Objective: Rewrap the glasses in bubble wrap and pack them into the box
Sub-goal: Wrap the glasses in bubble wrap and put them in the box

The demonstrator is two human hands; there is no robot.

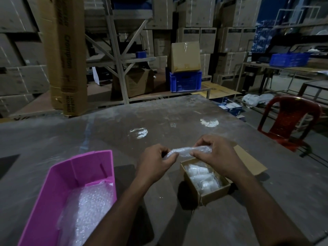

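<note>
Both hands hold one bubble-wrapped bundle (188,151) in the air just above the far end of a small open cardboard box (215,193). My left hand (156,162) pinches the bundle's left end. My right hand (215,155) grips its right end, fingers curled round it. What the wrap encloses is hidden. Inside the box lie several wrapped bundles (202,178). Its flap (248,162) lies open on the table behind my right hand.
A pink plastic bin (58,185) with loose bubble wrap (88,205) in it stands at the left on the grey table (177,118). A red plastic chair (287,119) is at the table's right. Stacked cartons, metal racks and blue crates (185,81) fill the background.
</note>
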